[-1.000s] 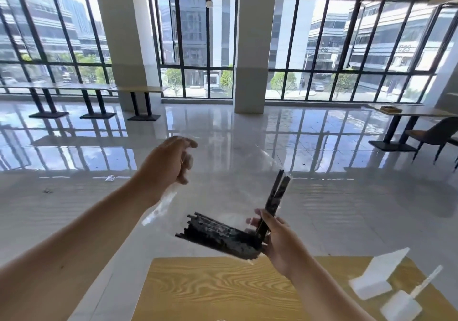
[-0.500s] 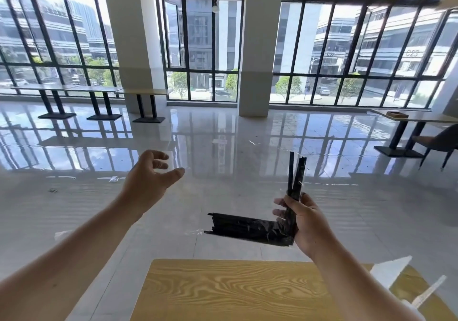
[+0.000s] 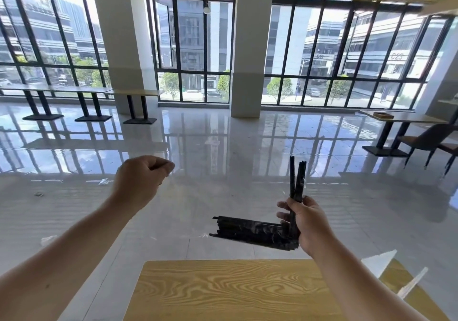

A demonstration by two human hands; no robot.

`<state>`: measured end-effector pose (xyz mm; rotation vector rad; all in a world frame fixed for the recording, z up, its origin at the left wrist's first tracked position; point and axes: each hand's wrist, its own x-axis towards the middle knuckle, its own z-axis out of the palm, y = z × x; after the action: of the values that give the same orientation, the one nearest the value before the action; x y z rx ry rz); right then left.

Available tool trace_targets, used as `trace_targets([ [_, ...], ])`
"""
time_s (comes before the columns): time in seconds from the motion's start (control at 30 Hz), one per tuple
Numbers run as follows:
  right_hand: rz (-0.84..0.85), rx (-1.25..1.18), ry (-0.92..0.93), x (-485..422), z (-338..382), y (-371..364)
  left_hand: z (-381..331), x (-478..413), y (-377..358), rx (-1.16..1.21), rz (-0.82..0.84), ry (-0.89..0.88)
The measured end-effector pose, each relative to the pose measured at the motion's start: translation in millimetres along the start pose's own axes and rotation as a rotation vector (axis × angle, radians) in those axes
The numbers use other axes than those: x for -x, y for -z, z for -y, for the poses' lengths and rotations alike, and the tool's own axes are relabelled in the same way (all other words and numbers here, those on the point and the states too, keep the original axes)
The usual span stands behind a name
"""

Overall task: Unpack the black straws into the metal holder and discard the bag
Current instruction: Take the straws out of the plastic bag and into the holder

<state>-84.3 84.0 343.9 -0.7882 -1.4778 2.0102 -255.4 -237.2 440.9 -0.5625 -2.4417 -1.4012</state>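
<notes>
Head view | right hand (image 3: 303, 224): fingers clenched around black straws (image 3: 250, 231), main bundle lying sideways, a few upright, held above wooden table (image 3: 223, 291) | left hand (image 3: 141, 179): raised, fingers curled closed, contents unclear | bag: too clear to place

Count by kind, as visible.

Hands: two, left hand (image 3: 142, 180) at centre left, right hand (image 3: 306, 224) at lower right.

Black straws: two groups. One flat bundle (image 3: 250, 231) at lower centre; individual number cannot be told. One upright cluster (image 3: 297, 184) right of centre; at least three straws, exact number unclear.

Wooden tabletop (image 3: 223, 293): one, bottom centre.

White objects on it: two, (image 3: 379, 262) and (image 3: 412, 282), lower right.

Background tables: three (image 3: 81, 89) at left, one (image 3: 401, 117) at right.

Chairs: one (image 3: 430, 141) fully seen, far right.

Pillars: two, (image 3: 119, 35) and (image 3: 252, 48).
</notes>
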Motion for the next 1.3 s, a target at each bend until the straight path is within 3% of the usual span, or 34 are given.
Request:
trace_targets([
  [0.07, -0.046, 0.02, -0.019, -3, -4, 3, -6, 1, -1, 0.147, 0.127, 0.08],
  [0.2, -0.081, 0.037, -0.03, -5, -9, 8, -15, -1, 14, 0.587, 0.584, 0.285],
  [0.27, -0.087, 0.049, -0.016, -5, -10, 9, -17, -4, 22, 0.783, 0.639, 0.308],
  [0.33, -0.088, 0.047, 0.0, -3, -9, 10, -18, -6, 22, 0.736, 0.549, 0.292],
  [0.47, -0.075, -0.005, 0.028, -1, -5, 9, -16, -8, 15, 0.222, 0.203, 0.082],
  [0.67, 0.007, -0.069, 0.083, 5, 7, 5, -3, -11, 15, -0.106, -0.121, -0.076],
  [0.73, 0.031, -0.082, 0.093, 7, 10, 2, -1, -10, 14, 0.057, -0.099, -0.015],
  [0.8, 0.053, -0.089, 0.102, 9, 13, 0, -3, -8, 10, 0.302, 0.067, 0.091],
  [0.87, 0.067, -0.085, 0.108, 10, 15, -1, -3, -7, 6, 0.315, 0.206, 0.129],
  [1.0, 0.079, -0.082, 0.107, 11, 15, -6, 3, -5, -7, 0.293, 0.29, 0.136],
  [1.1, 0.084, -0.083, 0.107, 11, 14, -8, 3, -4, -19, 0.297, 0.269, 0.152],
  [1.3, 0.115, -0.117, 0.081, 12, 11, -14, -5, -5, -28, 0.18, 0.061, 0.155],
])
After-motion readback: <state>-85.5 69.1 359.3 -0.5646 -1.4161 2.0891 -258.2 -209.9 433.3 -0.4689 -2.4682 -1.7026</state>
